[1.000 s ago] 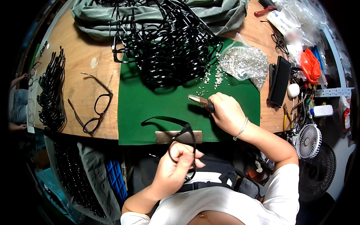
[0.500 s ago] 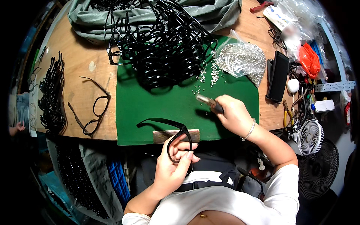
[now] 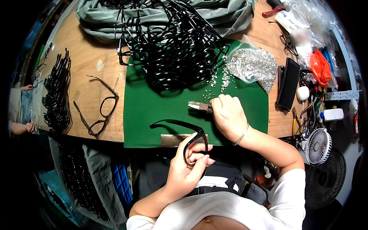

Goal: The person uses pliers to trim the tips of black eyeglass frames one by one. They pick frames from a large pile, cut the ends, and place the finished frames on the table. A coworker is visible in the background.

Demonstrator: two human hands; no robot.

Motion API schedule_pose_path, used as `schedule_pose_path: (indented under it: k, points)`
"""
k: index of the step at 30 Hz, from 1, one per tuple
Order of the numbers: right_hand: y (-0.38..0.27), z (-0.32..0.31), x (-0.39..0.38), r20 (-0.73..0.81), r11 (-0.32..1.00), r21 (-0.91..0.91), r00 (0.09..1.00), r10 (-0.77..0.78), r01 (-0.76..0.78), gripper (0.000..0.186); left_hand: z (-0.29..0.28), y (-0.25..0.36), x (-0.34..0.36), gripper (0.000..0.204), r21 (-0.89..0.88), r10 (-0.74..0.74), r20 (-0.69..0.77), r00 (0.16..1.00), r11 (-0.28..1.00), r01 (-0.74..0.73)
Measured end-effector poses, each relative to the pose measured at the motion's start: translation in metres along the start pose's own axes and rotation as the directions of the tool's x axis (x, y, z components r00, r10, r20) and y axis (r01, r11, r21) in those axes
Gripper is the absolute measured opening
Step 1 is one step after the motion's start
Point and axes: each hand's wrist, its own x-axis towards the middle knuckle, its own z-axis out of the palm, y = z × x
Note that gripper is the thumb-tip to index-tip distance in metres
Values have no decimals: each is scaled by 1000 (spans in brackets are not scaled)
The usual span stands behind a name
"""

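My left hand point(image 3: 184, 172) is closed round the lower part of a black glasses frame point(image 3: 201, 134), just off the near edge of the green mat point(image 3: 153, 103). One temple of the frame sticks out to the left over the mat. In my closed right hand point(image 3: 229, 115) is a pair of pliers point(image 3: 199, 107), its metal jaws pointing left above the mat, apart from the frame. Whether the jaws grip anything is too small to tell. Beyond them, small silvery metal pieces point(image 3: 225, 81) lie scattered beside a clear bag point(image 3: 251, 65) full of such pieces.
A large heap of black glasses frames point(image 3: 176, 65) covers the mat's far part. More stand in a row point(image 3: 56, 92) on the left, near a single frame point(image 3: 103, 109). A phone point(image 3: 288, 84), cables and a small white fan point(image 3: 318, 145) line the right. Another person's hand point(image 3: 28, 126) shows far left.
My right hand has brought the pliers left and nearer to the frame, their jaws now level. My left hand keeps its hold. The whole view has shifted slightly.
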Motion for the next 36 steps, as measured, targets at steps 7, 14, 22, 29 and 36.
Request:
schedule_pose_path:
  k: [7,14,22,29,36]
  points:
    - [-3,0,1,-54,1000,18,998,-12,13,10,0,3,-3,46,-29,14,-24,1000,999,-14]
    - [-40,-67,-1,246,457,839,955,165,-295,17,8,-3,-6,49,-9,150,-54,987,989,-150]
    - [-48,-66,0,497,-71,867,843,204,-494,14,11,-2,-1,49,-8,145,-65,987,989,-146]
    - [-37,-71,6,672,-378,672,739,-52,-637,20,6,22,-4,50,-205,-84,54,995,974,94]
    - [-33,-81,4,682,-361,633,714,-159,-685,22,3,33,-9,52,-303,-136,134,982,937,171]
